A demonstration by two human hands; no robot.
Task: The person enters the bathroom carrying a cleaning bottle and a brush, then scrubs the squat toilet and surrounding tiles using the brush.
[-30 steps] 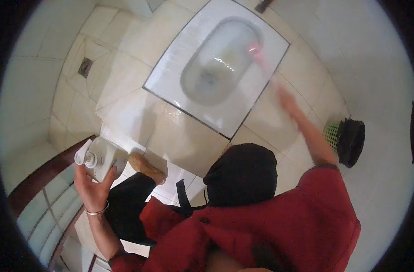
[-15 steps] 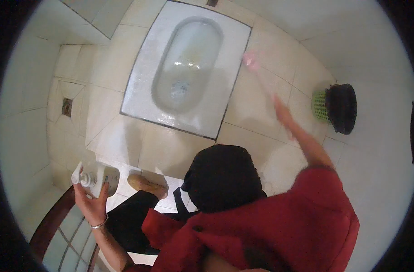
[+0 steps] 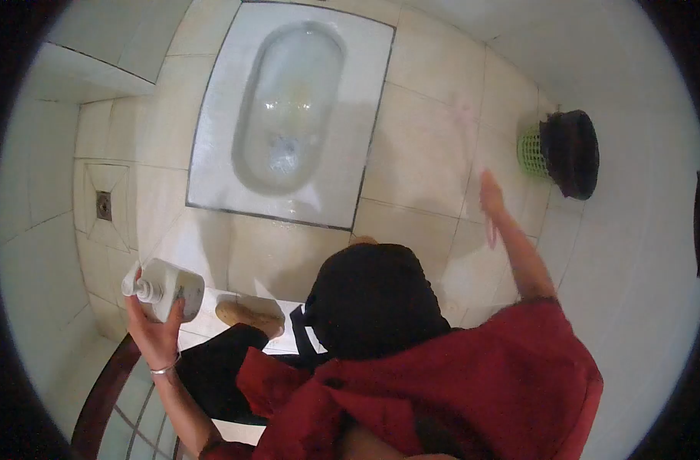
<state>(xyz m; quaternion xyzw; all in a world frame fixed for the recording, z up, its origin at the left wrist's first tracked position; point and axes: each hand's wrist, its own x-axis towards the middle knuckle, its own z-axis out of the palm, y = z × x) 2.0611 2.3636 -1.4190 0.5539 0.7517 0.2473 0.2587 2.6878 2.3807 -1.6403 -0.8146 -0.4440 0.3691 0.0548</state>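
pink brush [image 3: 463,115] blurred, one shoe [image 3: 363,241] mostly hidden behind knee [image 3: 373,299]

Pale walls [image 3: 649,253] border a beige tiled floor [image 3: 434,65] with a square drain [image 3: 103,205].

A whitish, boxy plastic pump bottle [image 3: 185,282] is held in the left hand [image 3: 157,336], its white pump toward the view's left. A pink long-handled tool [image 3: 464,115], strongly blurred, extends from the right hand [image 3: 491,193].
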